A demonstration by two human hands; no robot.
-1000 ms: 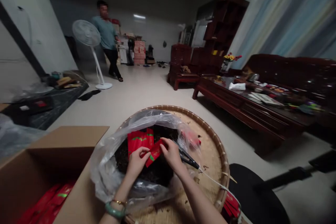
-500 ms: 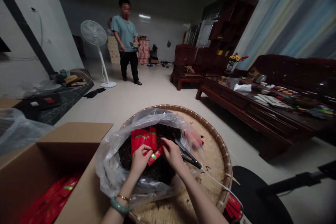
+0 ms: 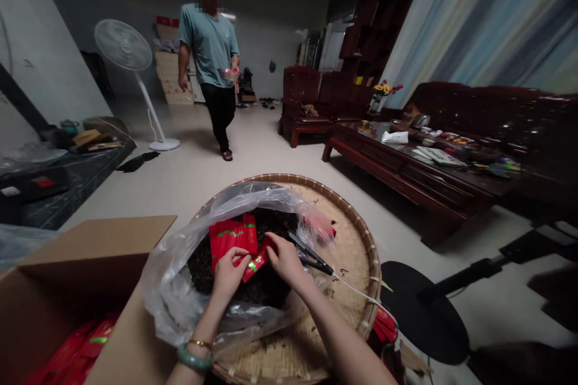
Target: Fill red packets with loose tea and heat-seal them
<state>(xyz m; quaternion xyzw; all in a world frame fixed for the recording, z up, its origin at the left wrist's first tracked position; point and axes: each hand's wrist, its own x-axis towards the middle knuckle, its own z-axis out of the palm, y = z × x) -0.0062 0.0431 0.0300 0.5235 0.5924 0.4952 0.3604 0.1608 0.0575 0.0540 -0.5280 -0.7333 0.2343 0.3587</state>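
Note:
Between my two hands is a small red packet (image 3: 255, 263) with a green mark, held over an open clear plastic bag (image 3: 167, 307) of dark, dry tea-like leaves (image 3: 275, 292). My left hand (image 3: 229, 274) pinches the packet's left side with bent fingers. Its right end is gripped by my right hand (image 3: 285, 260). A row of similar red packets (image 3: 228, 243) lies on the leaves just behind my left hand. Right of my right hand rests a black handheld tool, like a heat sealer or hair straightener (image 3: 313, 257), with a white cord. All this sits on a round woven bamboo tray (image 3: 356, 234).
A cardboard box (image 3: 112, 337) holding more red packets stands at the left. Several packets (image 3: 385, 326) lie beyond the tray's right edge, near a black round stand base (image 3: 424, 307). Ahead, a person (image 3: 210, 42) carries a bowl, beside a white fan (image 3: 124, 45). A wooden table (image 3: 388, 162) stands right.
The person with the bowl has walked closer. My view has shifted, moving the tray and box leftward in the picture. Both hands stay on the same red packet.

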